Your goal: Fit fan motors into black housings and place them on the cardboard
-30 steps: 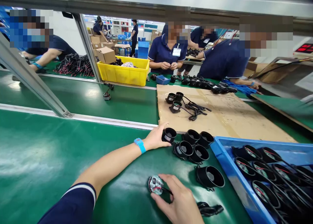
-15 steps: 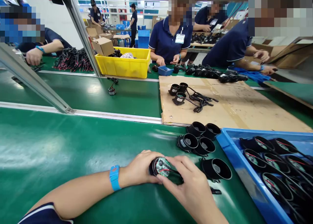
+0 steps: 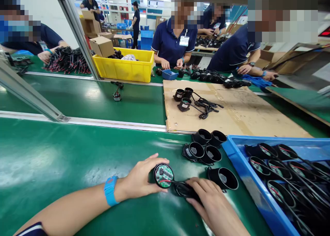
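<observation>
Near the front of the green bench, my left hand (image 3: 140, 177) is closed around the side of a round black housing with a green circuit board (image 3: 164, 175) in its open top. Red and black wires run from the board to a bundled black cable (image 3: 182, 189). My right hand (image 3: 210, 198) lies over that bundle with curled fingers; part of the cable is hidden under them. Just beyond my right hand, an empty black cup-shaped housing (image 3: 223, 178) lies tipped with its mouth toward me. Several similar black housings (image 3: 194, 150) are grouped behind it.
On the right, a blue tray (image 3: 247, 181) holds several black housings with boards and cables. Cardboard (image 3: 232, 115) behind carries three housings with cords. A small part with a wire (image 3: 117, 96) lies on the far green strip. Co-workers sit beyond a yellow bin (image 3: 123, 69).
My right hand has left the board's edge and moved down right onto the cable bundle. The board's face now shows fully in my left hand. The view has shifted slightly.
</observation>
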Action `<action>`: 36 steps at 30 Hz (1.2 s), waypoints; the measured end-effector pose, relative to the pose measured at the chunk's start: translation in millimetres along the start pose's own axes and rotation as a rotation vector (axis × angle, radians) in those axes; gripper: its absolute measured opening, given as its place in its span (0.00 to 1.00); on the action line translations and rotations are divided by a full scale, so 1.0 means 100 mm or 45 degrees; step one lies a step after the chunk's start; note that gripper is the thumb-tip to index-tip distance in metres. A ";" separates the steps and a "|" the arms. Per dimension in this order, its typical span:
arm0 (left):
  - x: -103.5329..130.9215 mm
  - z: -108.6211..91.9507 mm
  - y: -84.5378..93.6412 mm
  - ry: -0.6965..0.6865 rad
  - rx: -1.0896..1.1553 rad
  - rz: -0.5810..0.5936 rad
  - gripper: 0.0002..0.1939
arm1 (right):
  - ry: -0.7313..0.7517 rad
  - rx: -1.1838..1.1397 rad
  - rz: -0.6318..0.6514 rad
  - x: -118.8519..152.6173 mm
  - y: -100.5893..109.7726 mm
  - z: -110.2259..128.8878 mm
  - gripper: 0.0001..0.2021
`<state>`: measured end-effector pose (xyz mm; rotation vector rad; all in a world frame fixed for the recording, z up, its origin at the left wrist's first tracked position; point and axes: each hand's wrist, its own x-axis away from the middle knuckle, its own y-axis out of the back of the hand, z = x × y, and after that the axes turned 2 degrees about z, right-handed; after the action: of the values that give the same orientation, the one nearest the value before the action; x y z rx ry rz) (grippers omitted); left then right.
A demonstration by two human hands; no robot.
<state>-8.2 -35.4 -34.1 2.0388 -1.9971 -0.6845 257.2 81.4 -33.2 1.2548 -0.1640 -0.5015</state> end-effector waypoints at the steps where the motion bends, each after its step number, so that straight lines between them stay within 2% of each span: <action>1: -0.01 -0.04 0.04 -0.037 -0.009 -0.049 0.38 | -0.028 -0.035 0.004 0.04 -0.02 -0.01 0.13; 3: -0.03 -0.06 0.09 -0.038 -0.023 -0.101 0.38 | -0.105 -0.159 0.022 0.08 -0.06 0.01 0.13; 5: -0.05 0.00 0.11 0.058 -0.044 -0.058 0.37 | -0.153 -0.226 -0.005 0.09 -0.09 0.06 0.14; 8: -0.08 0.08 0.13 0.191 -0.099 0.038 0.36 | -0.151 -0.161 -0.181 0.07 -0.04 0.13 0.14; 10: -0.09 0.03 0.16 0.143 -0.117 -0.023 0.36 | -0.119 -0.151 -0.234 0.06 0.05 0.18 0.15; 13: -0.10 -0.11 0.21 -0.060 -0.081 -0.163 0.40 | -0.027 -0.212 -0.223 0.03 0.19 0.27 0.16; 15: -0.10 -0.12 0.22 -0.073 -0.069 -0.105 0.39 | 0.019 -0.215 -0.230 -0.02 0.21 0.31 0.16; 17: -0.09 -0.05 0.20 0.026 -0.092 0.060 0.36 | 0.012 -0.181 -0.242 -0.08 0.16 0.31 0.15; 19: -0.08 0.03 0.18 0.083 -0.101 0.124 0.35 | -0.015 -0.175 -0.260 -0.12 0.10 0.30 0.15; 22: -0.06 0.09 0.14 0.041 -0.012 -0.060 0.38 | -0.046 -0.255 -0.218 -0.10 0.05 0.25 0.15; 24: -0.05 0.11 0.09 0.029 -0.023 -0.059 0.37 | -0.084 -0.227 -0.120 -0.07 0.05 0.21 0.14; 27: -0.06 0.21 0.00 0.099 -0.137 0.127 0.38 | -0.106 -0.044 -0.048 -0.09 0.04 0.18 0.21; 29: -0.06 0.29 -0.02 0.156 -0.129 0.175 0.46 | -0.092 0.004 -0.101 -0.20 -0.01 0.22 0.32; 32: -0.06 0.35 0.10 0.121 -0.085 0.340 0.70 | 0.012 0.060 -0.207 -0.48 -0.13 0.37 0.41; 33: -0.07 0.36 0.18 0.075 -0.083 0.370 0.75 | 0.063 0.113 -0.218 -0.58 -0.19 0.42 0.43; 34: -0.09 0.39 0.28 0.021 -0.092 0.343 0.76 | 0.109 0.174 -0.218 -0.67 -0.24 0.48 0.43; 36: -0.19 0.48 0.51 -0.036 -0.220 0.094 0.64 | 0.156 0.272 -0.194 -0.81 -0.33 0.56 0.37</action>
<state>-75.1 -12.0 -49.4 1.8575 -1.9433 -0.8430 154.8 62.4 -34.6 1.5104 -0.0186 -0.5469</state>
